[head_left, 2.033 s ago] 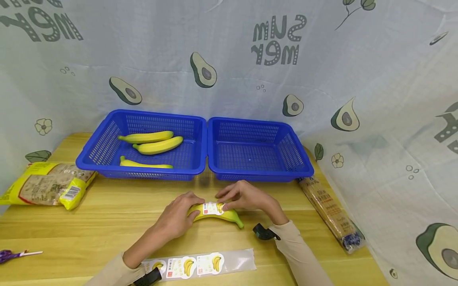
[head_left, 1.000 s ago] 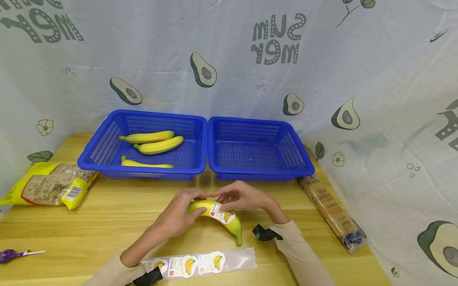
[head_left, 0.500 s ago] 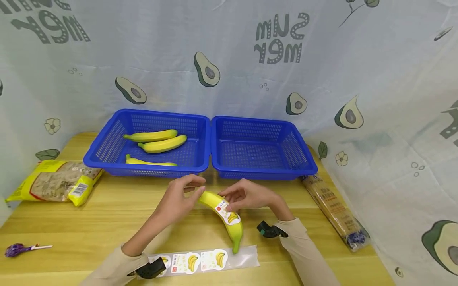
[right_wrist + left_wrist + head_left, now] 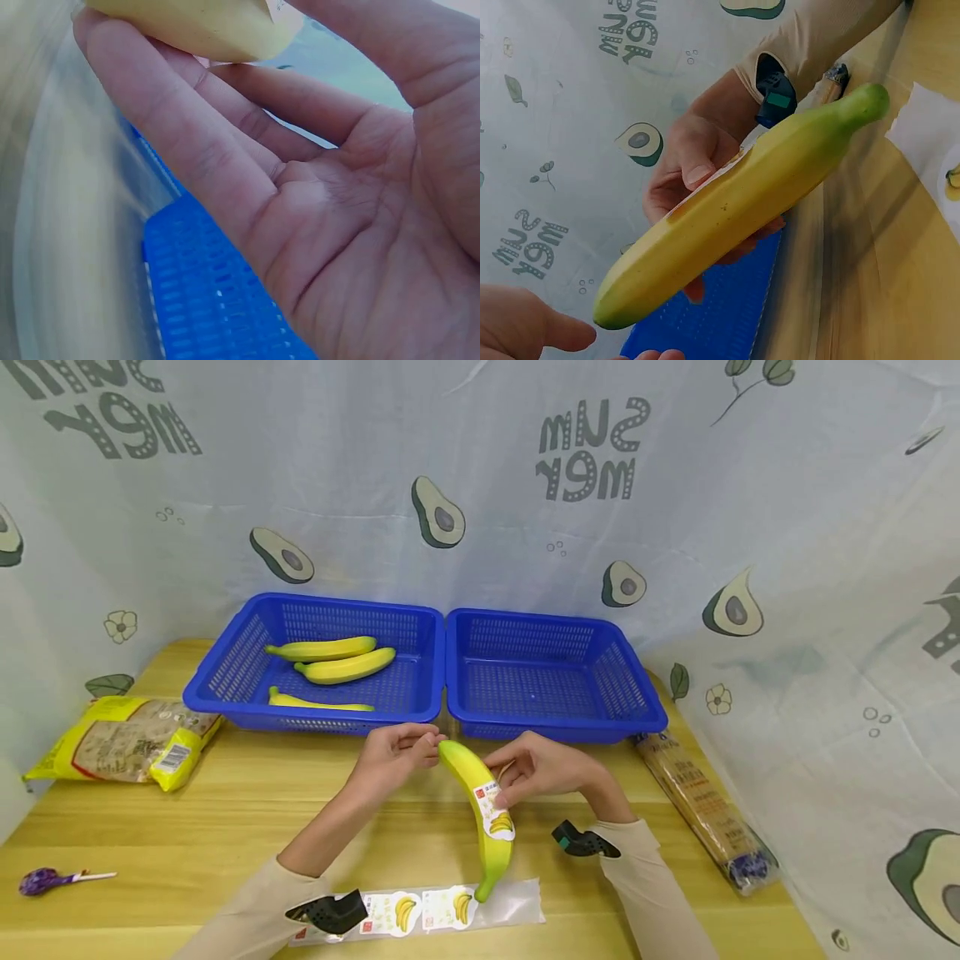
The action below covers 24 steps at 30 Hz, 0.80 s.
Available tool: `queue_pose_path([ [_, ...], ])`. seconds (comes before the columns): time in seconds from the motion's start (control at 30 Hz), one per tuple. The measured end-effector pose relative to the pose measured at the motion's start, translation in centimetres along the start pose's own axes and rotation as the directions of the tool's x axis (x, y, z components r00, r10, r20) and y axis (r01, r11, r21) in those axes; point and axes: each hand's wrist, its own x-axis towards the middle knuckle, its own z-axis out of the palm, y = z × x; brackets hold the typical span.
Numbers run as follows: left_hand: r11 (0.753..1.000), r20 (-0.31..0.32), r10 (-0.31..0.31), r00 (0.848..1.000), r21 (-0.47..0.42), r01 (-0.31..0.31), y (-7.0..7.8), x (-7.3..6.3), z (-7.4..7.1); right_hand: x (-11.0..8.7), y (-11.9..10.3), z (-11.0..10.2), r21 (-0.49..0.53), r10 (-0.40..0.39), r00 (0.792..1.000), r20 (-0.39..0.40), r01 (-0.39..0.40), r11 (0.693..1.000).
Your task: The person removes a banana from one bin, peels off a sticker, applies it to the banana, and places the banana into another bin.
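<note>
My right hand (image 4: pixel 543 770) holds a yellow banana (image 4: pixel 468 766) with a green stem end, its thumb on the label sticker (image 4: pixel 495 817) and its fingers behind. In the left wrist view the banana (image 4: pixel 735 210) hangs tilted above the table, the other hand's fingers round its far side. Fingers (image 4: pixel 180 142) of the right hand support it from underneath in the right wrist view. Close by the banana's upper tip is my left hand (image 4: pixel 390 760), fingers loosely bent; whether its thumb touches the tip I cannot tell. Below the banana lies a clear strip (image 4: pixel 517 906) bearing banana stickers.
Several yellow bananas, among them one banana (image 4: pixel 345 667), lie in the left blue basket (image 4: pixel 315 720). Beside it stands a second blue basket (image 4: pixel 562 731). A yellow bag (image 4: pixel 120 739) and a lollipop (image 4: pixel 41 882) are at left, a long plastic packet (image 4: pixel 697 814) at right.
The banana has turned from lying crosswise to pointing stem-first toward me, lifted by the right hand. The left hand has slid up to its tip and loosened from it.
</note>
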Motion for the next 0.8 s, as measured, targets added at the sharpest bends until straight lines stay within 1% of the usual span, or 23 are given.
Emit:
queue_pose_path([
  [0.13,0.991,-0.017,-0.063,0.998,-0.116,0.061,-0.2,0.3,0.8,-0.5,-0.1,-0.5,0.007,-0.035,0.999,-0.030,0.036,0.999],
  [0.23,0.975,-0.020,-0.095,0.995,-0.205,0.089,-0.4,0.6,1.4,-1.0,-0.2,-1.0,0.027,-0.060,0.997,-0.053,0.061,0.998],
  [0.33,0.957,-0.013,-0.111,0.994,-0.272,0.103,-0.7,0.7,2.0,-1.5,-0.3,-1.5,0.047,-0.079,0.994,-0.070,0.082,0.995],
  [0.43,0.937,-0.010,-0.118,0.993,-0.331,0.108,-0.9,0.9,2.6,-2.0,-0.6,-1.8,0.077,-0.068,0.993,-0.099,0.076,0.994],
  [0.5,0.923,-0.012,-0.125,0.992,-0.370,0.112,-1.1,1.0,2.9,-2.3,-0.8,-2.0,0.099,-0.045,0.990,-0.132,0.059,0.993],
  [0.57,0.914,-0.016,-0.125,0.992,-0.390,0.109,-1.1,1.2,3.2,-2.5,-1.1,-2.2,0.127,-0.015,0.986,-0.169,0.037,0.991],
  [0.63,0.908,-0.014,-0.132,0.991,-0.404,0.115,-1.1,1.3,3.3,-2.6,-1.3,-2.5,0.137,-0.002,0.979,-0.205,0.031,0.990],
  [0.8,0.889,0.012,-0.153,0.988,-0.435,0.143,-1.0,1.6,3.5,-2.5,-2.1,-3.5,0.107,0.018,0.963,-0.268,0.011,0.994],
])
